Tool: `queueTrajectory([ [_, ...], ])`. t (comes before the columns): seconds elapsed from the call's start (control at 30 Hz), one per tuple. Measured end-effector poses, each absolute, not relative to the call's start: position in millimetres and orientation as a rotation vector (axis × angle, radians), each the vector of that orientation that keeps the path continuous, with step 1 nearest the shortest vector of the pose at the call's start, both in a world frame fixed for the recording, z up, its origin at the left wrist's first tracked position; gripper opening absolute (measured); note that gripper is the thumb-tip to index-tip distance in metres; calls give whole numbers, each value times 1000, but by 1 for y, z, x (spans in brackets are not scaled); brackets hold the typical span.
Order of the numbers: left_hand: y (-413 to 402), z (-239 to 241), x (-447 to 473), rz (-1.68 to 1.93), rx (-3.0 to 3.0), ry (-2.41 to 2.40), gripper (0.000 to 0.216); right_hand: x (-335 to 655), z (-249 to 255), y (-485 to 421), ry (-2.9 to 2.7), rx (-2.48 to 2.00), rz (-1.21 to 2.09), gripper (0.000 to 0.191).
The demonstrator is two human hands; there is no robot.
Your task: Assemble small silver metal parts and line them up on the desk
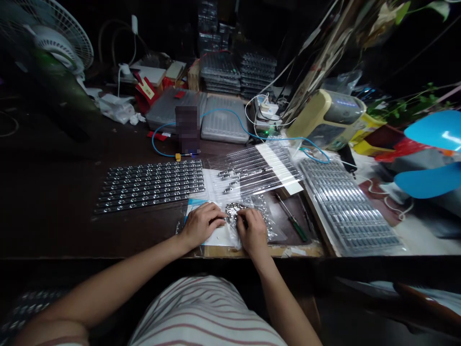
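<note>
the left hand [202,223] bends inward, thumb and fingertips close; just right of it lie the small metal parts [232,208], likely light, hard and slippery, best nipped across their sides; beyond, the right hand [253,230] curls over them. whether either pinches one, i can't tell.

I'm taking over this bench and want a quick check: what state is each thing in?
Left hand: curled, grip unclear.
Right hand: curled, grip unclear.
Small metal parts: loose, heaped between and around the hands.
Ribbed clear tray: partly filled.
White strip: lying across that tray.
Dark strips: laid side by side.
Screwdriver: lying down, not held.
Back trays: stacked.
Fan: blurred, cannot tell if running.
</note>
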State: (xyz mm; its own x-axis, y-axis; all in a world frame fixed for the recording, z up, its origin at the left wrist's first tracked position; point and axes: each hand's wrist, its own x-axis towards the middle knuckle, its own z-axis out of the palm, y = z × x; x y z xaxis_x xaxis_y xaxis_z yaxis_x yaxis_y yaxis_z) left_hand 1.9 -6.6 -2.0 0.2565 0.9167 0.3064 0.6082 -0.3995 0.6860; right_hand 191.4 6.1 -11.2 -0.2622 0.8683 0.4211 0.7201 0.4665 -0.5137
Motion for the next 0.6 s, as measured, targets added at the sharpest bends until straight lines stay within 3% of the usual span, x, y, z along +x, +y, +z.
queueTrajectory([
  [0.6, -1, 1, -2, 1052, 2017, 1380, 9, 192, -12, 7, -2057, -1318, 300, 13],
])
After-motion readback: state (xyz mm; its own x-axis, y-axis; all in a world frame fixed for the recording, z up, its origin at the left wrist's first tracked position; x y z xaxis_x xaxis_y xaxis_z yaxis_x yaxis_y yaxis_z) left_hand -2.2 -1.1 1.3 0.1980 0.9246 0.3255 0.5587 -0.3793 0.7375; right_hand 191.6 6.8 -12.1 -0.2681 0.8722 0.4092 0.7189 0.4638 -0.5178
